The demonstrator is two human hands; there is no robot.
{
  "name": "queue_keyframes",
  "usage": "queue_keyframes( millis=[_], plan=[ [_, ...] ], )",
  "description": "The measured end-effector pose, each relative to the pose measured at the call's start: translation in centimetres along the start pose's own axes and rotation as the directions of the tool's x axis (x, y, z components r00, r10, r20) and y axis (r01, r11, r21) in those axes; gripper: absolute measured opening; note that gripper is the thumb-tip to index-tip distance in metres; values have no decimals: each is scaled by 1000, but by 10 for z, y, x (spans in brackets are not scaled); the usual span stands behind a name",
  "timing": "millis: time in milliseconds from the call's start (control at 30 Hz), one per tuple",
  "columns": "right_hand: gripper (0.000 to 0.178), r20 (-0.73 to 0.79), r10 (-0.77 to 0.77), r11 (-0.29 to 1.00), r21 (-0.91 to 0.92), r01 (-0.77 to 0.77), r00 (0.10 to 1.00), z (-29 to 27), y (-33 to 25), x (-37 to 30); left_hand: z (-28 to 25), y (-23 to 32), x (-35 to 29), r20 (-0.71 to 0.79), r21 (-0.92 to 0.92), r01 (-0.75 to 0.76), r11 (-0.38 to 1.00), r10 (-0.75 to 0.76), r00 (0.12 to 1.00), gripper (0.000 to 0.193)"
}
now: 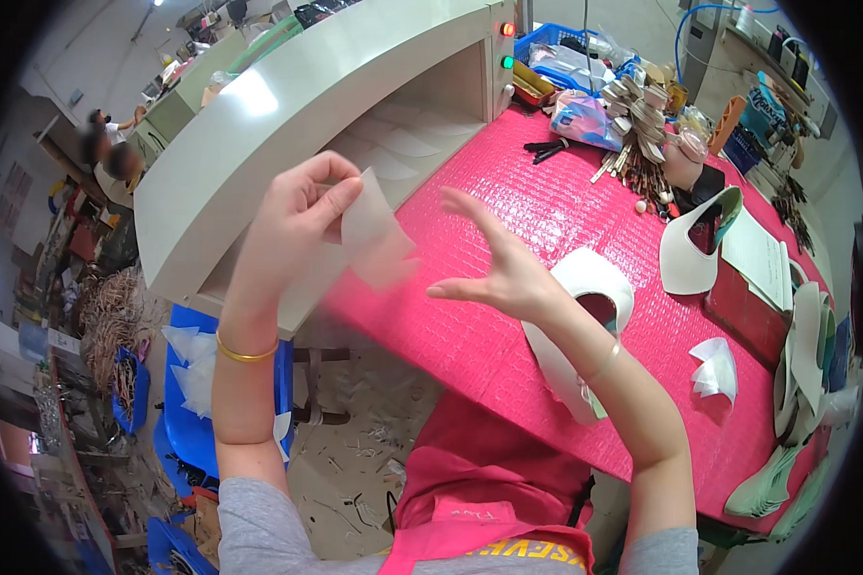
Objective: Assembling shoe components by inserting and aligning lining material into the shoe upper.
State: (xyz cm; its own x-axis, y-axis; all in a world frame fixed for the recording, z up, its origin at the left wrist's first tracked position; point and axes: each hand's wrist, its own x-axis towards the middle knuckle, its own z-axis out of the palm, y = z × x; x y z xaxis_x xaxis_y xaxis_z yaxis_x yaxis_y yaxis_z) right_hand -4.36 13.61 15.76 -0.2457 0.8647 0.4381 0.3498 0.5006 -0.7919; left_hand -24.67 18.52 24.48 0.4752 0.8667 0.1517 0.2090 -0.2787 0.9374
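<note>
My left hand (pixel 302 216) is closed in a pinch on a thin translucent white sheet piece (pixel 366 225) at its upper edge. The sheet's lower end is blurred, so I cannot tell if it is one layer or more. To its right, my right hand (pixel 503 273) is open, thumb and fingers apart, with nothing in it. Under my right forearm a white curved shoe upper (pixel 604 273) lies on the pink-covered table (pixel 451 335). Behind my left hand, several similar thin pieces (pixel 403 139) lie inside the opening of a large pale machine (pixel 288 81).
A blue chair (pixel 184 422) at lower left bears more thin white pieces. On the table's right are another white upper (pixel 686 254), a stack of small white pieces (pixel 714 369), a red box (pixel 748 311) and green-lined parts. Brushes (pixel 633 158) and bags crowd the far end.
</note>
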Motion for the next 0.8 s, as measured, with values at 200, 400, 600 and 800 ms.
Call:
queue_keyframes(
  millis=[200, 400, 600, 800],
  plan=[
    [57, 215, 284, 745, 564, -356, 934, -6, -21, -49, 25, 40, 22, 295, -165, 50, 985, 1, 956, 20],
    [41, -457, 466, 644, 763, 64, 758, -82, -54, -179, 140, 7, 37, 315, 84, -158, 984, 124, 941, 62],
    [43, -629, 577, 689, 718, 103, 521, -130, -42, -282, 252, -64, -45, 777, 223, -864, 451, 453, 437, 34],
    [35, -727, 457, 812, 576, 93, 513, -120, -30, -266, 247, -20, -14, 862, 248, -347, 904, -43, 505, 39]
  ],
)
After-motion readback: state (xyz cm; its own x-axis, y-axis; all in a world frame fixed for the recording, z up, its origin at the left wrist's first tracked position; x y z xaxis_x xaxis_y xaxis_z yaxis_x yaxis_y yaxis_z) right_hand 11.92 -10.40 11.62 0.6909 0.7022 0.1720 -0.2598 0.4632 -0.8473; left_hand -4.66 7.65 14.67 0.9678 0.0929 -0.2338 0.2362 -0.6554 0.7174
